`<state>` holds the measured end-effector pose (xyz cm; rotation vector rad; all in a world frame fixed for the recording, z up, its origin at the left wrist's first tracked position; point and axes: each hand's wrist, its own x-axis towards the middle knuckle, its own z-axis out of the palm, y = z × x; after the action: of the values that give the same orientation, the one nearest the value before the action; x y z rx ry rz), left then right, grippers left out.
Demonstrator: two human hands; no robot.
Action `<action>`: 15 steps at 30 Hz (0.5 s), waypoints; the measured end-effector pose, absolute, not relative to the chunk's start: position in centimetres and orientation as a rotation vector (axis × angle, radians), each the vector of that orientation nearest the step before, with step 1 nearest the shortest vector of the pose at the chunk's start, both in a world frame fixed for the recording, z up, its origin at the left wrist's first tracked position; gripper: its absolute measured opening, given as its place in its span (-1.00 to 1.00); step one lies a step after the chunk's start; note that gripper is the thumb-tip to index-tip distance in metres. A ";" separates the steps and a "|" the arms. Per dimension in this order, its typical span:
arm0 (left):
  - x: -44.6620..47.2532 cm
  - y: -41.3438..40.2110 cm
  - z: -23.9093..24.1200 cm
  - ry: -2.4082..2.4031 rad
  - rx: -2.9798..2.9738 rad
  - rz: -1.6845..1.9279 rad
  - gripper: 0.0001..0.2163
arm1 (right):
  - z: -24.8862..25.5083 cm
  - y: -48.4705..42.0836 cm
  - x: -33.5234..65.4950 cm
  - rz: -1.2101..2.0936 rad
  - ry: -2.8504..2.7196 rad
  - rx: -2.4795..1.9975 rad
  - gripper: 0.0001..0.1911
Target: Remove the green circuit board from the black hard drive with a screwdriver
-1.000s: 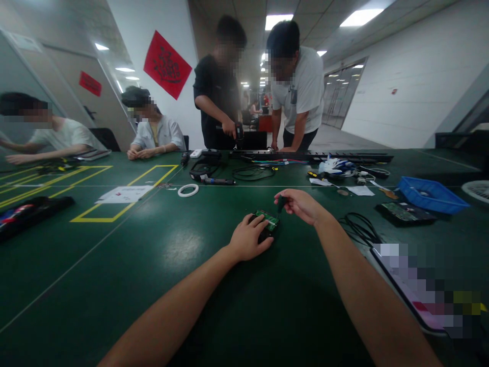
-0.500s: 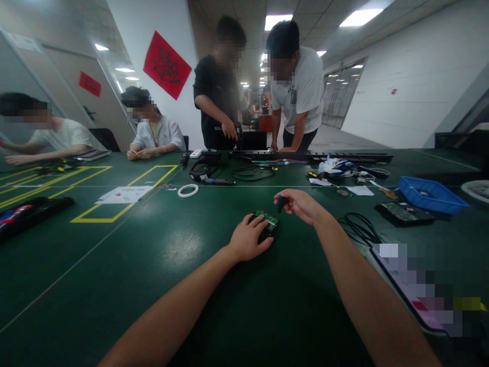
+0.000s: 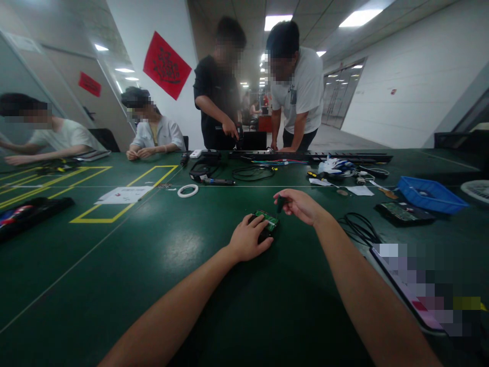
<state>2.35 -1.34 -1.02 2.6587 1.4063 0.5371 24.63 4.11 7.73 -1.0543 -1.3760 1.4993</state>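
A small black device with a green circuit board [image 3: 270,220] lies flat on the green table. My left hand [image 3: 248,238] grips it from the left, fingers spread across its top and the thumb along its near edge, hiding much of it. In my right hand [image 3: 300,204], closed in a pinch, is a screwdriver [image 3: 280,205] with a dark handle. The screwdriver stands nearly upright, its thin shaft pointing down at the right edge of the board. Whether the tip touches a screw is too small to tell.
At right lie a black cable [image 3: 359,228], another board in a black case [image 3: 405,213], a blue tray [image 3: 431,194] and a partly blurred tablet-like panel [image 3: 408,290]. A white ring [image 3: 188,190] and a pen-like tool [image 3: 217,181] lie ahead. Several people are across the table.
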 end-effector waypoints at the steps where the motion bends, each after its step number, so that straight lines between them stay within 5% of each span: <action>1: 2.4 -1.3 -1.0 1.405 2.658 0.538 -0.39 | 7.7 4.1 24.6 1.509 -1.376 -1.049 -0.79; 15: 2.3 -1.3 -1.2 1.397 2.655 0.557 -0.39 | 8.0 3.6 24.4 1.631 -1.340 -1.036 -0.82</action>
<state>2.34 -1.26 -1.20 2.6547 1.3972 0.5566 24.45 3.56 8.02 -1.0358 -1.3405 1.6314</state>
